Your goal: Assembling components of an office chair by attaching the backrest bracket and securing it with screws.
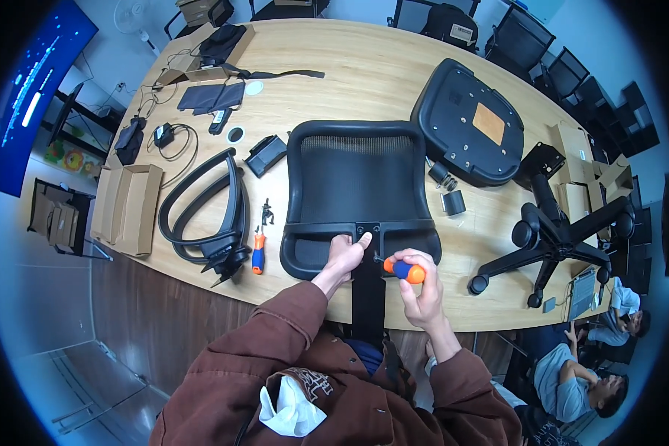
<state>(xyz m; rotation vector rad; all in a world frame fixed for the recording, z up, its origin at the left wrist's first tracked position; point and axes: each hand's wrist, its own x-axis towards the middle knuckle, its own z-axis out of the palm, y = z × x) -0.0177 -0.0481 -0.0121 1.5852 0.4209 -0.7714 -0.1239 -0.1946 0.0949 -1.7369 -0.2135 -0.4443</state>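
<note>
A black mesh chair backrest (pixel 355 182) lies on the table before me, its lower crossbar towards me. A flat black support bar (pixel 368 301) runs from the crossbar's middle down past the table edge. My left hand (pixel 344 258) is closed on the bar's upper end, thumb pressed near the screw holes and the other fingers mostly hidden. In my right hand (pixel 424 301) I grip an orange and blue screwdriver (pixel 406 270), its shaft pointing left at the bar's right side. Whether its tip sits in a screw cannot be made out.
Left of the backrest lie another screwdriver (pixel 258 254), black armrests (pixel 234 208) and an open cardboard box (pixel 130 212). To the right are the seat (pixel 468 123), a wheeled chair base (pixel 551 249) and a black cylinder (pixel 453 203). People (pixel 572 379) sit at the lower right.
</note>
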